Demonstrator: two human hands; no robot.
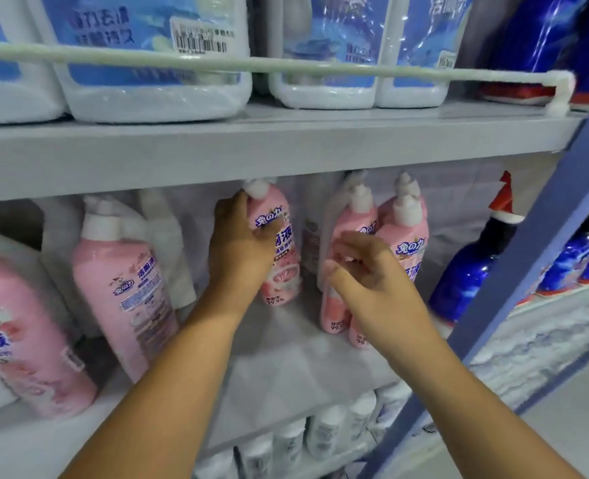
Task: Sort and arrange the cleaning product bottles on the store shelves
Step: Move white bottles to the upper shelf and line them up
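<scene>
Fingers, left: curled round the upper body of a pink bottle (279,243) — the left hand (241,247) grips it from its left side, forefinger up by the white cap.
Fingers, right: apart and loosely bent, holding nothing that I can make out; the right hand (365,271) hangs just in front of the pink pair (386,236) further right, and whether the fingertips touch those bottles cannot be told.
Held bottle: upright with a slight lean, long axis near vertical, cap close under the upper shelf (251,150); its base looks at or just above the shelf board (286,361).
Key relation: an open gap lies between the held bottle and the pink pair — the pair is to the bottle's right.
Nearer hand: the left already has the bottle; the right is nearer the pair.
Likely step: sliding the held bottle rightward to close up the row, the right hand steadying the pair.
Risk: the pair may tip if nudged.
Elsewhere: larger pink bottles (123,281) lean at the left; blue bottles (465,271) stand at the right.
</scene>
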